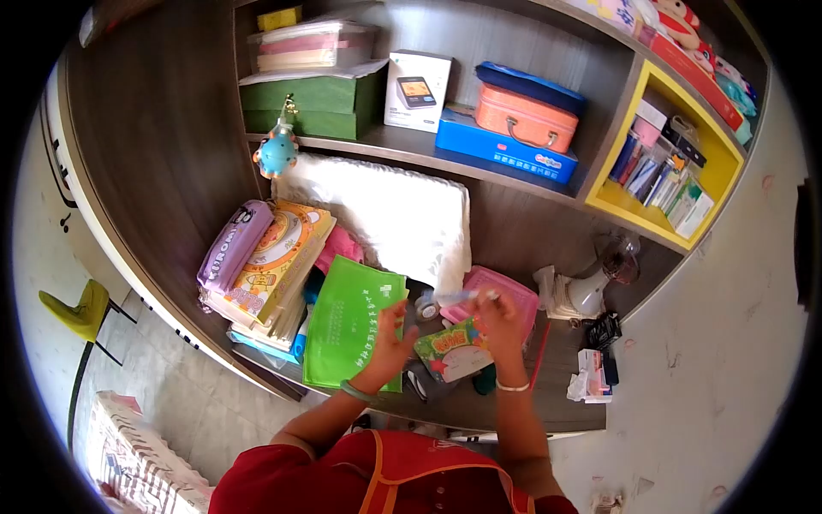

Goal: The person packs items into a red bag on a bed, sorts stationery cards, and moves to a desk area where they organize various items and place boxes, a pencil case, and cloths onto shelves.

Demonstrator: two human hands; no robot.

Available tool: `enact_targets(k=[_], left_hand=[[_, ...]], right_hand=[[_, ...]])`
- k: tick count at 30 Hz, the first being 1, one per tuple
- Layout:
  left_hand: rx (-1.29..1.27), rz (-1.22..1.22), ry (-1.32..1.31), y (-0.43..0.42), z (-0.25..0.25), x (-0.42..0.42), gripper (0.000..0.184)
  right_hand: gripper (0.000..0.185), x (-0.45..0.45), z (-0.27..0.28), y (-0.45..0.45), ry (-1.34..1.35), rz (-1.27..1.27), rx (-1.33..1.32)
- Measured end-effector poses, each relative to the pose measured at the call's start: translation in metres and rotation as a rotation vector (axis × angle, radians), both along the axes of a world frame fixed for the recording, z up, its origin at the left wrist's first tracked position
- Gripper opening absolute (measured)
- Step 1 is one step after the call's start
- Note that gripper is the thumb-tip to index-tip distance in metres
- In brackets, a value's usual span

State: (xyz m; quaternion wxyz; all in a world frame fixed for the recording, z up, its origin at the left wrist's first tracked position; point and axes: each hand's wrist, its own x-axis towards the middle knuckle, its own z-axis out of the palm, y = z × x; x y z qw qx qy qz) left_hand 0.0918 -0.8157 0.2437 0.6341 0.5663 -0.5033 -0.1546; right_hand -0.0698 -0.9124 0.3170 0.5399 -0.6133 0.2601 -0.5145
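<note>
My right hand is closed, its fingertips pinching a thin, pale, partly see-through strip whose kind I cannot make out. Facing it, my left hand has loosely bent fingers held apart, with nothing visible in them. It hovers over the right side of a bright green document folder. Between the hands lies a colourful green, red and white booklet, partly covered by my right hand. A pink plastic tray rests behind that hand. Close to the strip sits a small round grey-white item.
Stacked books and a purple pencil case stand left. A white cloth cover drapes at the back. Glassware and a tissue box are right. A blue toy hangs from the shelf. A chair stands far left.
</note>
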Motion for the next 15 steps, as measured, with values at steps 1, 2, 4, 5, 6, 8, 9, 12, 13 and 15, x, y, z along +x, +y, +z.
enact_targets(k=[1,2,4,5,6,8,9,12,13,15], left_hand=[[-0.006,0.004,0.005,-0.001,0.008,0.009,0.048],[-0.048,-0.018,0.071,-0.003,0.015,0.018,0.049],[-0.102,-0.048,0.104,-0.006,0.028,0.032,0.051],[-0.108,-0.043,0.105,-0.01,0.036,0.037,0.051],[-0.16,-0.056,0.054,-0.016,0.045,0.041,0.05],[-0.272,-0.037,-0.054,-0.032,0.073,0.055,0.05],[-0.335,-0.03,-0.082,-0.04,0.094,0.064,0.053],[-0.457,0.093,-0.209,-0.076,0.147,0.103,0.057],[-0.487,0.146,-0.286,-0.089,0.161,0.117,0.059],[-0.513,0.146,-0.346,-0.111,0.182,0.143,0.061]], right_hand=[[0.01,0.018,0.029,0.001,-0.083,-0.109,-0.099],[0.01,0.035,0.054,-0.001,-0.092,-0.159,-0.253],[0.013,0.074,0.092,-0.02,-0.068,-0.23,-0.602],[0.015,0.095,0.108,-0.031,-0.034,-0.252,-0.795],[0.016,0.118,0.124,-0.042,-0.005,-0.293,-0.949],[0.017,0.16,0.146,-0.06,0.068,-0.318,-1.137],[0.017,0.179,0.151,-0.071,0.111,-0.302,-1.17],[0.017,0.223,0.155,-0.097,0.275,-0.242,-1.216],[0.017,0.235,0.154,-0.105,0.344,-0.226,-1.209],[0.018,0.252,0.152,-0.12,0.457,-0.28,-1.277]])
